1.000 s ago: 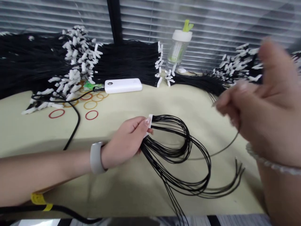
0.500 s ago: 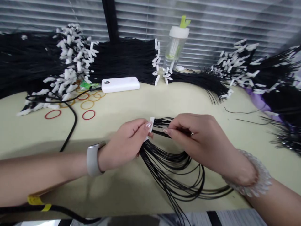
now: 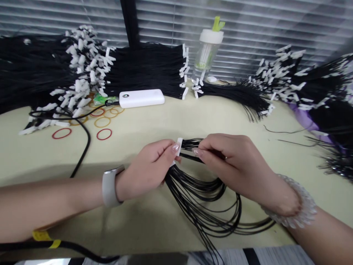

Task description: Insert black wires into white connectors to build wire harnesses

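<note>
My left hand [image 3: 154, 162] is closed around a white connector [image 3: 179, 145], thumb pressed on its face. Many thin black wires [image 3: 195, 184] run from the connector, looping down to the right and trailing over the table's front edge. Just right of the connector, my right hand [image 3: 231, 162] pinches some of the upper wires between thumb and forefinger; the rest of its fingers curl under, and exactly which wires they hold is partly hidden.
A white power bank [image 3: 142, 98] with a black cable [image 3: 85, 140] lies behind, near red and yellow rubber bands [image 3: 104, 134]. Bundles of black wires with white connectors [image 3: 146, 70] line the back, around a clear bottle [image 3: 206, 51]. More wire bundles [image 3: 331, 114] lie at right.
Both hands stay almost in place. The right thumb and fingertips have shifted slightly along the upper wires, and the view has moved a little.
</note>
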The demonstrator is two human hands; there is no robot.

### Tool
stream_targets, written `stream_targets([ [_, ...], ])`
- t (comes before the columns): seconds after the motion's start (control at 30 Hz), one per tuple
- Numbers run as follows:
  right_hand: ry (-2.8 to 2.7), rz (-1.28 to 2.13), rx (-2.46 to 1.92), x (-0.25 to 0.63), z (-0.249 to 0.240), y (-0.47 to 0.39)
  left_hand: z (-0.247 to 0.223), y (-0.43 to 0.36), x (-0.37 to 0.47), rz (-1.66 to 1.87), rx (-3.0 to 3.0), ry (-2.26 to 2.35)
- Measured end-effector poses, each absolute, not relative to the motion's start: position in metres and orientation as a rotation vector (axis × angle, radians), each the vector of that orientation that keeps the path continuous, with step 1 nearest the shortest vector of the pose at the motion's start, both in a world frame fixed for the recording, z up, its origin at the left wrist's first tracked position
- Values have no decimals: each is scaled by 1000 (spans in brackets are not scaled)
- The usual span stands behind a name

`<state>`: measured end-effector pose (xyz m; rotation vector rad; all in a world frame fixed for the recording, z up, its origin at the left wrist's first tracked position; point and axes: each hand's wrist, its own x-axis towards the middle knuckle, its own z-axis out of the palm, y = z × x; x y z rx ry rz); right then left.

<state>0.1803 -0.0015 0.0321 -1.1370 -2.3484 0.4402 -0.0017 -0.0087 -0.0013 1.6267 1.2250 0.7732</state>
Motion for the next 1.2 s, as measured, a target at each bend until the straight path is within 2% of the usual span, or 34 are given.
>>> stream_targets([
  [0.53, -2450, 340, -1139, 173, 24, -5, 1, -12, -2, 763, 1827, 1167],
  [0.7, -2446, 329, -1090, 180, 23, 3, 1, -11, -1, 739, 1688, 1221],
  [0.87, -2405, 168, -1250, 190, 24, 14, -1, -9, 0, 779, 1481, 1293],
  [1.03, -2321, 72, -1258, 198, 45, 9, -1, -6, 0, 873, 1460, 1347],
  [1.1, -2313, 136, -1263, 201, 54, 1, -1, -5, 0, 916, 1459, 1381],
  [1.2, -2463, 475, -1313, 202, 52, -8, -1, -5, 0, 947, 1458, 1393],
])
